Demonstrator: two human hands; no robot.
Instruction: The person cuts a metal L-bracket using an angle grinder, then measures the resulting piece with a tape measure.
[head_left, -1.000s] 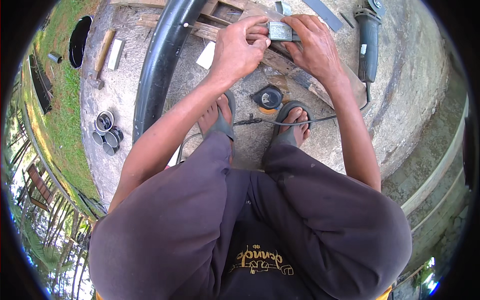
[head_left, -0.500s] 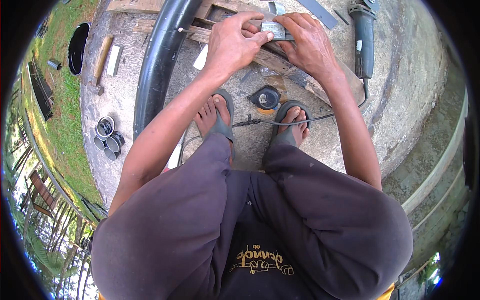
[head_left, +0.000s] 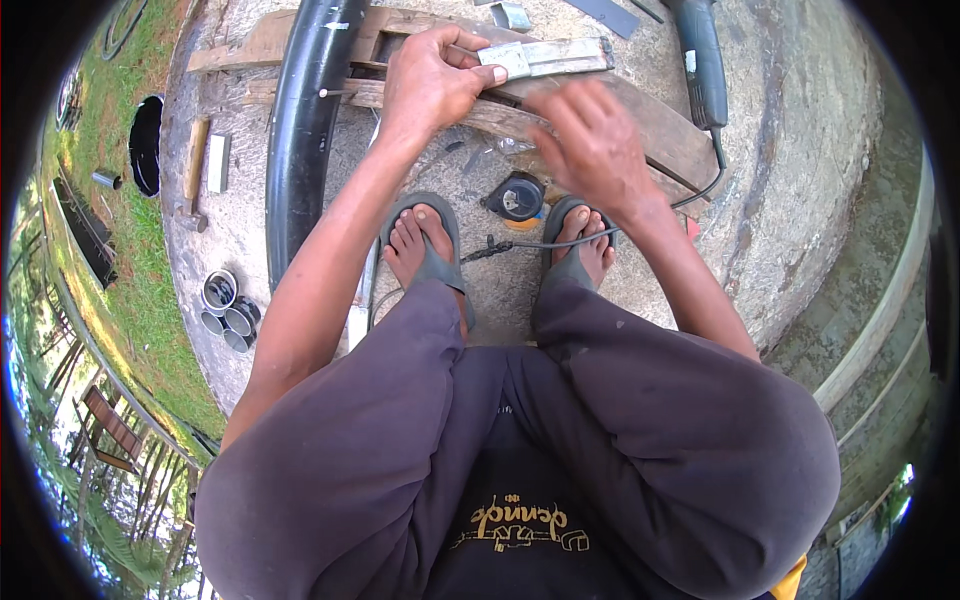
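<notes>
Between its thumb and fingers, my left hand [head_left: 432, 85] pinches a short silver metal piece [head_left: 503, 62]. That piece sits at the left end of a longer flat metal bar [head_left: 572, 56], which lies across the wooden boards; whether the two are joined I cannot tell. My right hand [head_left: 597, 150] hovers to the lower right of the bar, apart from it. Motion smears its fingers, and nothing shows clearly in them. Near the top edge a small bent metal offcut [head_left: 510, 16] lies beyond the bar.
A thick black pipe [head_left: 305, 130] runs along the left of the boards [head_left: 650, 110]. An angle grinder [head_left: 703, 75] lies at right, its cord [head_left: 560, 245] crossing by my feet. A tape measure [head_left: 517, 197], a hammer [head_left: 195, 170] and several short pipe pieces [head_left: 230, 310] lie around.
My right hand has let go of the metal and drawn back toward me, uncovering the long bar. The left hand keeps its pinch. The whole view has shifted slightly.
</notes>
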